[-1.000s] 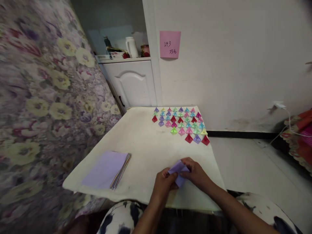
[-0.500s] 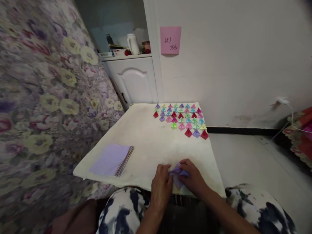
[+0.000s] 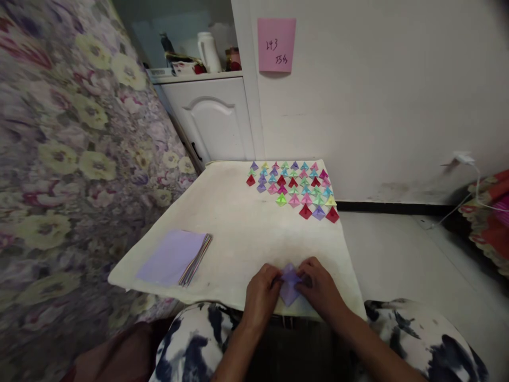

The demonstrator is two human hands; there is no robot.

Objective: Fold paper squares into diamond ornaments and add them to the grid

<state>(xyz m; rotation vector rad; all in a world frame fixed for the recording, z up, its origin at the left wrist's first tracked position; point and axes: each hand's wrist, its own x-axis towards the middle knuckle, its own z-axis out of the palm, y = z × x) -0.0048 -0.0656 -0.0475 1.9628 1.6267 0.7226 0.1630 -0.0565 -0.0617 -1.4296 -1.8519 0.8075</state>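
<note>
Head view shows left hand [image 3: 259,295] and right hand [image 3: 323,289] nearly closed, pinching opposite sides of folded purple paper [image 3: 289,295] by the front edge of the surface [image 3: 234,241], where matching corners and soft presses should keep folds neat.

Wall [image 3: 377,106], off-white; pink handwritten note [image 3: 276,45] affixed. Skirting [image 3: 389,208], black. Floor [image 3: 392,244], pale. Curtain [image 3: 79,170], floral, left. Cabinet [image 3: 212,122], white, arched door panel; shelf [image 3: 199,78] above. Counter [image 3: 226,223], cream-covered. Plug [image 3: 463,158], white, right. Light, dim.
</note>
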